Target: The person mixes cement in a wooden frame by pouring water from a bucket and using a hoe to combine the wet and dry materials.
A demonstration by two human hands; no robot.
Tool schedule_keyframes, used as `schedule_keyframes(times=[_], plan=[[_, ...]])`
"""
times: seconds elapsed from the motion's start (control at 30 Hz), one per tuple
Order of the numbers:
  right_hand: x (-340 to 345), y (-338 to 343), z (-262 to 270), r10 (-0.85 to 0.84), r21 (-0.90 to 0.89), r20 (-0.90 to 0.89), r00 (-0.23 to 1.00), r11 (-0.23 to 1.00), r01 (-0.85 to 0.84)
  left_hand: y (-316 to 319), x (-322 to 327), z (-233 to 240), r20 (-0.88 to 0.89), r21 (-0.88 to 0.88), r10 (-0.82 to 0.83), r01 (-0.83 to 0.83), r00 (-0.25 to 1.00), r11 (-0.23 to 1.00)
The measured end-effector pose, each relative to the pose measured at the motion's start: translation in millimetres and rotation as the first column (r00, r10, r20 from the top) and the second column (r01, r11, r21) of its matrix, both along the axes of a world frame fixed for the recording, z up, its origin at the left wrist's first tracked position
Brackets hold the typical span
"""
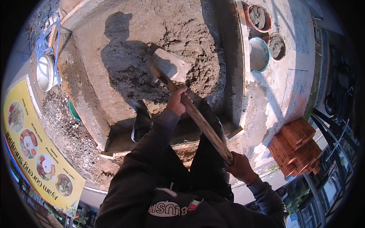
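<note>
Both hands grip the long wooden handle (204, 122) of a hoe. My left hand (177, 102) is wrapped around the middle of the shaft. Toward the near end, my right hand (241, 168) closes around it. The hoe's broad metal blade (174, 66) lies against a heap of wet mortar (199, 42); its cutting edge seems sunk in or hidden by the mix. This mortar is spread over the floor of a wide, wooden-sided mixing trough (91, 94). A shadow falls across the left part of the heap.
Right of the trough stand an orange bucket (266, 24) and another bucket (281, 54) of mortar, plus a teal-rimmed bucket (263, 67). Stacked red bricks (296, 148) sit lower right. At left are a white bucket (45, 77), a blue hose (41, 42) and a yellow banner (42, 136) bearing writing.
</note>
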State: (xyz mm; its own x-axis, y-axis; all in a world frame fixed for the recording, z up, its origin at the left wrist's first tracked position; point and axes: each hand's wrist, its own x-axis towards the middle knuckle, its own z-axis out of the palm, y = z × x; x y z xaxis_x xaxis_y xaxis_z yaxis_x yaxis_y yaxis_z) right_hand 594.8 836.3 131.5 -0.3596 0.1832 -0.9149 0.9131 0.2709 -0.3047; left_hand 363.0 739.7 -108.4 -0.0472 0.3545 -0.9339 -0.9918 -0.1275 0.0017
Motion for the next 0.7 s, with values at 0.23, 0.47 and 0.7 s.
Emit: schedule_keyframes(times=[0.23, 0.47, 0.7], plan=[[-106.6, -36.9, -47.8, -0.197, -0.269, -0.271, 0.942, 0.955, 0.122, -46.0, -172.3, 32.8, -0.35, -0.005, 0.037, -0.041, 0.936, 0.999], [-205.8, -54.2, -120.4, -0.359, -0.436, -0.5, 0.788, 0.891, 0.129, -68.0, -318.6, 11.5, -0.556, -0.069, 0.001, -0.048, 0.831, 0.996], [-126.7, -78.5, -109.3, -0.27, -0.224, -0.206, 0.941, 0.949, 0.223, -68.1, -169.7, -73.4, -0.401, -0.161, -0.025, -0.043, 0.916, 0.986]])
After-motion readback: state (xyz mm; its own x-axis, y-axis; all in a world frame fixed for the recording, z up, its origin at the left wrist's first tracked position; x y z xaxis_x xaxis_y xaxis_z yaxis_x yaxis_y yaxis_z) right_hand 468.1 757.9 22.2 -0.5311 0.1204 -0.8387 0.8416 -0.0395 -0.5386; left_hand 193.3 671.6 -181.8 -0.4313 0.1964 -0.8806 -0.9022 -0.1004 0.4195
